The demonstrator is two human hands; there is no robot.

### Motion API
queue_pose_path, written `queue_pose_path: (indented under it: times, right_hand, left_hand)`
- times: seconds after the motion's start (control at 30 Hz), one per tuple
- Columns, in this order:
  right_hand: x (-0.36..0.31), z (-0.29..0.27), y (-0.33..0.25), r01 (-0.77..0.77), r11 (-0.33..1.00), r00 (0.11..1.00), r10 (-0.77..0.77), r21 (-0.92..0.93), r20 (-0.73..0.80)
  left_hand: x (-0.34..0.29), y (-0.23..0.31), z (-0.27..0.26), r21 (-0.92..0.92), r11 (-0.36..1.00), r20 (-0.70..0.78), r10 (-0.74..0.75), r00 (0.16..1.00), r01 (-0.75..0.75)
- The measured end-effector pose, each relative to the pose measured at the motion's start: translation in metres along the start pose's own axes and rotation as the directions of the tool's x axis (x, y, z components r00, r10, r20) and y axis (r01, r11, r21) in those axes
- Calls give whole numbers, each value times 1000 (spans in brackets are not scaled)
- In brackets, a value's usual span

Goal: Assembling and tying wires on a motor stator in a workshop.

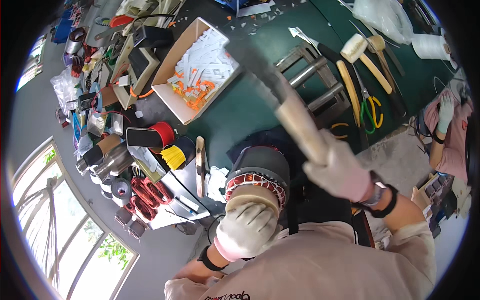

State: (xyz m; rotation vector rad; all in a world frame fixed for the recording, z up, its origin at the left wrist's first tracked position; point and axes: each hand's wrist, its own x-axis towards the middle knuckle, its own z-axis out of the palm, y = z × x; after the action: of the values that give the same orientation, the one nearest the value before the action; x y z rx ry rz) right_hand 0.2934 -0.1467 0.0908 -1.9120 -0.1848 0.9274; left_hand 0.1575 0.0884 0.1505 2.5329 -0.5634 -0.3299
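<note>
Open tan cardboard box (172,70) of white and orange strips, upper-left on the bench

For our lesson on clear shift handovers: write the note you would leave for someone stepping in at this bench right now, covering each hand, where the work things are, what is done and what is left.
Left hand, in a white glove, presses a tan disc-shaped block onto the top of the round dark motor stator with copper windings.
Right hand, gloved, has its grip shut on a wooden-handled hammer, raised and blurred above the stator.
The stator stands on the green bench, near the cardboard box of white strips.
Done: block set on the windings.
Left: cannot tell how much more hammering is needed.
</note>
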Motion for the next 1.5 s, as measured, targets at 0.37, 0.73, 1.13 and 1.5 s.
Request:
queue_pose_path:
  times: [0.37,0.73,1.13,1.5]
  right_hand:
    - [-22,31,21,20,967,891,97,-253,443]
    - [-4,20,26,129,923,892,52,-363,448]
    - [5,-8,4,222,897,951,-113,-381,289]
    - [10,-1,4,161,968,987,-162,-194,13]
  left_hand:
    - [7,18,9,-25,976,-145,-218,965,217]
    - [4,-12,0,-110,982,90,165,982,-155]
    - [-3,3,2,-44,999,-30,-33,999,32]
    - [-14,26,17,47,962,-219,-252,942,269]
